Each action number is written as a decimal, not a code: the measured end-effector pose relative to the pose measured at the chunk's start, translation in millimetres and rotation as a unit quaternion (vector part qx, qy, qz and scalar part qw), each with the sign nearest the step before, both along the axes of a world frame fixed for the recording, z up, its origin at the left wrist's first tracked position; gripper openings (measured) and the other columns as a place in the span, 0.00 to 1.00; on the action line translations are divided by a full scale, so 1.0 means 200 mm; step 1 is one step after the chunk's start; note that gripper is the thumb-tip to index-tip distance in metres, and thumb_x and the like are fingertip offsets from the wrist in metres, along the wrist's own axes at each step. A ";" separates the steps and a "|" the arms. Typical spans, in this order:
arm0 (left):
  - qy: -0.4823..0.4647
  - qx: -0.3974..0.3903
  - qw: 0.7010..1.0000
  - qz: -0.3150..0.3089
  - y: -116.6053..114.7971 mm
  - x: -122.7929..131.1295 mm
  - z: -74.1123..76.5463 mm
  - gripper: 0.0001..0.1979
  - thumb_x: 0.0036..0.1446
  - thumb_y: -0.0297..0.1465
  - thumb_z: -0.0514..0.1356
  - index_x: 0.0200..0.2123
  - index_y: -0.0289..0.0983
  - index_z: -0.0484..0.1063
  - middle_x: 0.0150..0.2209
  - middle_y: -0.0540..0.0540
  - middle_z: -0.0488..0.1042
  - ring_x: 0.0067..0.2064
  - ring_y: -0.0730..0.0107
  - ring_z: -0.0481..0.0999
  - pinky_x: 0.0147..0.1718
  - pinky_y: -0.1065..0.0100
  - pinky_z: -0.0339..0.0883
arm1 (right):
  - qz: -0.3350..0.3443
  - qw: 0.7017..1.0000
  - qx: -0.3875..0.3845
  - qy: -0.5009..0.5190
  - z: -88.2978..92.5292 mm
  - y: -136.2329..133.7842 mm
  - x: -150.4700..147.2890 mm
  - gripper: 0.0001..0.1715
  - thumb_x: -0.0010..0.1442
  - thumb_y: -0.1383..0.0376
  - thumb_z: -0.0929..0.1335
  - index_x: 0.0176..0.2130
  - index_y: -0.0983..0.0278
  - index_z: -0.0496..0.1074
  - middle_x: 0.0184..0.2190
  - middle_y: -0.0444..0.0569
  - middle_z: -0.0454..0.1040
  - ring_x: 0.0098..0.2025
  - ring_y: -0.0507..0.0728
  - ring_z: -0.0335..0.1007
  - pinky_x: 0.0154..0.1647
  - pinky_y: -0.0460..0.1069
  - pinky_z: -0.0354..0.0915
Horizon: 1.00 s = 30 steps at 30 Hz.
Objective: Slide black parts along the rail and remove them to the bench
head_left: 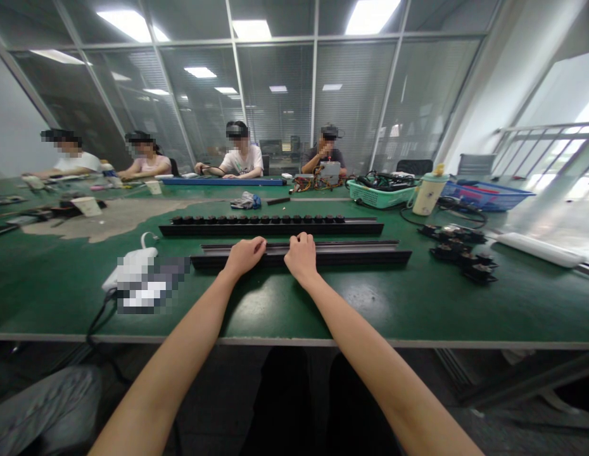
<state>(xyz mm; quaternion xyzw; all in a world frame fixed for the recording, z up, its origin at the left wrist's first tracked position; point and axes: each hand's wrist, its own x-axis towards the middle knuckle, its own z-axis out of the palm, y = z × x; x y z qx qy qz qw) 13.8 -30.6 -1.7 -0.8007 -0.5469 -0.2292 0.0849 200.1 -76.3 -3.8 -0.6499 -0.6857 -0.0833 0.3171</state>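
Observation:
A long black rail (pixel 356 258) with a grey inner groove lies crosswise on the green table in front of me. My left hand (pixel 244 256) is closed at its left-middle part, thumb and fingers pressed together at the upper edge. Just to the right, my right hand (pixel 301 256) curls its fingers over the same rail. Whether a small part is also under the fingers is hidden. Behind it lies a second black rail (pixel 270 229), parallel, with a row of several black round-topped pieces along most of its length.
Several loose black parts (pixel 465 253) lie at the right. Farther back are a green basket (pixel 380 195) of cables, a cream cup (pixel 427 193) and a blue basket (pixel 494 196). A white adapter (pixel 133 266) with a cord sits at left. Several people work across the table.

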 end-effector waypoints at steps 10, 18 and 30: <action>0.000 -0.001 1.000 0.003 0.00 0.00 0.00 0.21 0.70 0.43 0.47 0.47 0.43 0.79 0.36 0.43 0.83 0.39 0.57 0.81 0.34 0.66 0.63 | -0.004 1.000 -0.012 -0.002 0.01 0.00 0.01 0.17 0.61 0.76 0.63 0.45 0.69 0.76 0.48 0.63 0.70 0.52 0.65 0.63 0.54 0.55 0.63; -0.001 -0.005 1.000 0.006 -0.02 0.01 0.01 0.21 0.70 0.42 0.47 0.47 0.42 0.79 0.37 0.42 0.83 0.39 0.56 0.81 0.35 0.66 0.63 | -0.012 1.000 -0.004 -0.005 0.00 0.01 0.01 0.16 0.61 0.75 0.63 0.45 0.70 0.76 0.48 0.63 0.71 0.52 0.65 0.63 0.54 0.56 0.63; 0.000 -0.001 1.000 -0.002 -0.01 0.00 0.01 0.22 0.70 0.42 0.47 0.47 0.42 0.79 0.35 0.43 0.82 0.38 0.56 0.80 0.34 0.65 0.63 | -0.017 1.000 -0.003 -0.007 0.01 -0.01 0.01 0.16 0.61 0.75 0.63 0.45 0.70 0.76 0.48 0.63 0.71 0.52 0.65 0.64 0.54 0.56 0.63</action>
